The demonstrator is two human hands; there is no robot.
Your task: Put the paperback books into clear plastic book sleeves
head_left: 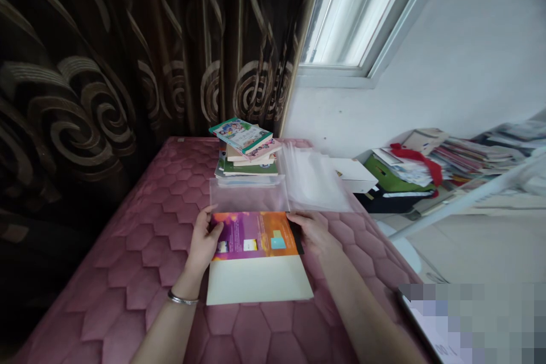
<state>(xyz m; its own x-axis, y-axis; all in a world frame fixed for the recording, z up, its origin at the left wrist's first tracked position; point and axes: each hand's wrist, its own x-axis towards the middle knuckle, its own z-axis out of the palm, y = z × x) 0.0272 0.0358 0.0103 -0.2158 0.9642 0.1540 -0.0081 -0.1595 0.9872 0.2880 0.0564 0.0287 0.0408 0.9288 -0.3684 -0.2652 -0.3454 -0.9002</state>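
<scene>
A: Where's the book?
B: The book (258,278) is dead centre, flat on the pink mattress (123,273): bright panel at 12, pale part at 6.

A: Hands?
B: Left hand (207,239) at 9, thumb on top, pinching the edge. Right hand (314,233) at 2, fingers on the black strip; pinching or just resting, can't tell.

A: Why both sides?
B: My guess: keeps it flat and square with the clear sleeve (249,194) at 12. Sleeve meets the panel's top edge; under it or around it, can't tell.

A: Anything in the way?
B: Book stack (249,153) at 12, right at the sleeve's far end, so little room that way. Top ones lie askew. Loose plastic sheets (315,179) at 1, close beside the sleeve, probably put there for easy reach.

A: Rest?
B: White box (354,173) at 2, then a green bin (377,170) with papers and a red cloth (420,162). Dark curtain (170,40) at 11, window (341,11) at 1. Device with a lit screen (439,324) at 4, mostly blurred out.
</scene>
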